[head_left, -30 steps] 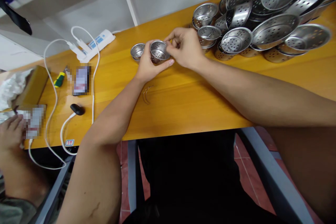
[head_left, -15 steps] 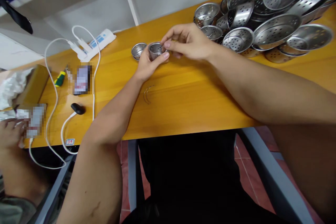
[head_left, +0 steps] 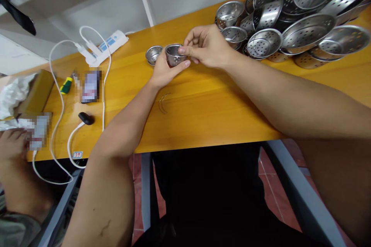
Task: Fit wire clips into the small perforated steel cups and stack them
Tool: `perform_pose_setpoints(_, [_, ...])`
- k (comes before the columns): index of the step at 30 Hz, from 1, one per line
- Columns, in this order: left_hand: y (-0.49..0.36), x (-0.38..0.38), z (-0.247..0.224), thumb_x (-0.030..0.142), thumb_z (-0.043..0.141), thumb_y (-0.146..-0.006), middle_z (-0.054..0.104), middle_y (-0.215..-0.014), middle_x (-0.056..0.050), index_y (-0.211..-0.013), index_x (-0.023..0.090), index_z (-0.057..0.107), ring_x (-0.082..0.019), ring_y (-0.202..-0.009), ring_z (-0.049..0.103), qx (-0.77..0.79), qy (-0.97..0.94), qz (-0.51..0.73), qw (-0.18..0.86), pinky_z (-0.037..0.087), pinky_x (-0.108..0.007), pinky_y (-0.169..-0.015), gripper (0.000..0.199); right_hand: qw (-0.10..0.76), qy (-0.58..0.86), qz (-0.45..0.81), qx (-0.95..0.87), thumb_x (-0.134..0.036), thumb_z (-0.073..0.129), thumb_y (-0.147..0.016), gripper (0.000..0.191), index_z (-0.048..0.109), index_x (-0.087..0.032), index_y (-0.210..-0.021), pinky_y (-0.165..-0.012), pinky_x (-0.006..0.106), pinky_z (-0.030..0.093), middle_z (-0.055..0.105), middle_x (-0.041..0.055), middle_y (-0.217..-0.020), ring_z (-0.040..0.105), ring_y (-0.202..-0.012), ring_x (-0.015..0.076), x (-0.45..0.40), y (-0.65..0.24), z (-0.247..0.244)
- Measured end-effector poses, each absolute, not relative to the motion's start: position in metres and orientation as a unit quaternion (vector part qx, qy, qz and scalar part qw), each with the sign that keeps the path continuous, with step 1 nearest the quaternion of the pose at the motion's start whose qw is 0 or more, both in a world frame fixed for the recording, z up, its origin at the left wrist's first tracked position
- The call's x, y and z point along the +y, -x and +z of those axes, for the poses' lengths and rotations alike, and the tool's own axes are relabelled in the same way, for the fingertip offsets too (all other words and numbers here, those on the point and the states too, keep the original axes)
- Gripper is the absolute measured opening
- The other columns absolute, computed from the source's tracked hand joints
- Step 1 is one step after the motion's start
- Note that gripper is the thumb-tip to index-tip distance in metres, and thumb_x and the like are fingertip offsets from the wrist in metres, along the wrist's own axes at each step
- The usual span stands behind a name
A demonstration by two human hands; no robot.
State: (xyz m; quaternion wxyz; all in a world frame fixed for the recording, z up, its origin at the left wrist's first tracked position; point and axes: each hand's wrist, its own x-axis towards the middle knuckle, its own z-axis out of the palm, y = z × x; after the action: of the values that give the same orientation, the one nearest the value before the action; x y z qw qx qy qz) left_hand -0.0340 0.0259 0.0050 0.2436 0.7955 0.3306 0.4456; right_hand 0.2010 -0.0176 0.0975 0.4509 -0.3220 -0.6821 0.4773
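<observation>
My left hand (head_left: 166, 70) is wrapped round a small perforated metal strainer basket (head_left: 175, 60), its open top tilted towards me. The thumb lies along the near side. At the right rim of that basket, my right hand (head_left: 204, 46) is closed in a pinch, thumb against fingers; whatever lies between the fingertips is hidden. A second small strainer basket (head_left: 153, 53) stands on the table just left of my left hand. Two thin curved wires (head_left: 163, 103) lie on the wood, nearer to me than the hands.
Many metal strainer baskets (head_left: 307, 34) are heaped at the back right. A power strip (head_left: 108, 46) with white cables, a phone (head_left: 91, 87), a green-and-yellow handled tool (head_left: 66, 85) and a black plug-like piece (head_left: 86, 118) lie left. Another person's hand (head_left: 13, 142) rests at the far left.
The held basket has shifted slightly right and its perforated side shows more. My right hand has moved a little right with it, still pinched at the rim.
</observation>
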Motion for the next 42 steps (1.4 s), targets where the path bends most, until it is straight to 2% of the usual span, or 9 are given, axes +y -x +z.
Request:
perform_pose_setpoints(4, [0.035, 0.024, 0.007, 0.103, 0.087, -0.083, 0.081, -0.144, -0.010, -0.148, 0.029, 0.066, -0.033, -0.139, 0.084, 0.336, -0.791, 0.440, 0.261, 0.063, -0.062, -0.135, 0.101, 0.441, 0.310, 0.480, -0.692, -0.086, 0.118, -0.058, 0.073, 0.071, -0.037, -0.083, -0.070, 0.044, 0.046, 0.061, -0.0018, -0.065, 0.060, -0.077, 0.0263, -0.016, -0.203, 0.097])
perform_pose_setpoints(8, [0.038, 0.029, 0.002, 0.100, 0.088, -0.085, 0.079, -0.146, -0.010, -0.150, 0.030, 0.065, -0.034, -0.142, 0.081, 0.322, -0.798, 0.435, 0.266, 0.060, -0.061, -0.139, 0.099, 0.448, 0.300, 0.470, -0.698, -0.096, 0.116, -0.056, 0.080, 0.073, -0.033, -0.082, -0.074, 0.043, 0.048, 0.061, -0.0028, -0.064, 0.060, -0.075, 0.0236, -0.019, -0.203, 0.099])
perform_pose_setpoints(13, [0.043, 0.043, -0.013, 0.099, 0.086, -0.090, 0.075, -0.150, -0.009, -0.169, 0.033, 0.051, -0.033, -0.146, 0.080, 0.295, -0.809, 0.445, 0.246, 0.057, -0.061, -0.141, 0.109, 0.457, 0.240, 0.483, -0.707, -0.091, 0.117, -0.066, 0.075, 0.079, -0.028, -0.082, -0.074, 0.038, 0.048, 0.066, -0.0024, -0.071, 0.054, -0.069, 0.0176, -0.021, -0.204, 0.100])
perform_pose_setpoints(20, [0.049, 0.056, -0.023, 0.098, 0.084, -0.093, 0.071, -0.159, -0.009, -0.183, 0.041, 0.032, -0.033, -0.152, 0.078, 0.291, -0.810, 0.452, 0.234, 0.056, -0.058, -0.142, 0.117, 0.441, 0.252, 0.434, -0.744, -0.087, 0.109, -0.086, 0.063, 0.089, -0.029, -0.100, -0.072, 0.038, 0.043, 0.080, 0.0029, -0.093, 0.059, -0.076, 0.0201, -0.016, -0.206, 0.090])
perform_pose_setpoints(24, [0.049, 0.060, -0.025, 0.098, 0.081, -0.095, 0.069, -0.165, -0.011, -0.185, 0.041, 0.027, -0.033, -0.157, 0.075, 0.301, -0.803, 0.457, 0.235, 0.055, -0.058, -0.144, 0.120, 0.511, 0.285, 0.331, -0.740, -0.073, 0.099, -0.103, 0.048, 0.086, -0.033, -0.125, -0.071, 0.040, 0.044, 0.082, 0.0034, -0.119, 0.058, -0.075, 0.0190, -0.018, -0.208, 0.085])
perform_pose_setpoints(28, [0.050, 0.064, -0.025, 0.099, 0.085, -0.090, 0.069, -0.165, -0.011, -0.177, 0.041, 0.036, -0.033, -0.152, 0.078, 0.307, -0.793, 0.472, 0.232, 0.059, -0.055, -0.139, 0.116, 0.514, 0.304, 0.257, -0.760, -0.082, 0.088, -0.108, 0.048, 0.084, -0.033, -0.111, -0.082, 0.046, 0.055, 0.078, 0.0083, -0.126, 0.062, -0.090, 0.0253, -0.021, -0.208, 0.082])
perform_pose_setpoints(34, [0.048, 0.058, -0.020, 0.099, 0.090, -0.086, 0.075, -0.156, -0.011, -0.177, 0.039, 0.037, -0.031, -0.142, 0.082, 0.320, -0.781, 0.481, 0.238, 0.065, -0.054, -0.133, 0.121, 0.484, 0.346, 0.289, -0.750, -0.090, 0.090, -0.096, 0.060, 0.080, -0.040, -0.128, -0.102, 0.057, 0.062, 0.082, 0.0084, -0.128, 0.071, -0.109, 0.0351, -0.032, -0.207, 0.088])
perform_pose_setpoints(38, [0.048, 0.053, -0.016, 0.097, 0.088, -0.089, 0.075, -0.155, -0.010, -0.175, 0.038, 0.040, -0.031, -0.142, 0.082, 0.325, -0.780, 0.482, 0.231, 0.063, -0.055, -0.135, 0.114, 0.448, 0.357, 0.272, -0.773, -0.095, 0.082, -0.099, 0.056, 0.080, -0.041, -0.113, -0.114, 0.065, 0.064, 0.080, 0.0105, -0.132, 0.072, -0.129, 0.0442, -0.039, -0.208, 0.095])
perform_pose_setpoints(42, [0.048, 0.051, -0.013, 0.093, 0.084, -0.097, 0.072, -0.160, -0.012, -0.182, 0.041, 0.033, -0.033, -0.150, 0.078, 0.330, -0.786, 0.471, 0.227, 0.058, -0.058, -0.141, 0.112, 0.443, 0.352, 0.261, -0.782, -0.093, 0.081, -0.101, 0.053, 0.080, -0.040, -0.106, -0.115, 0.067, 0.066, 0.079, 0.0112, -0.135, 0.071, -0.136, 0.0461, -0.040, -0.209, 0.096])
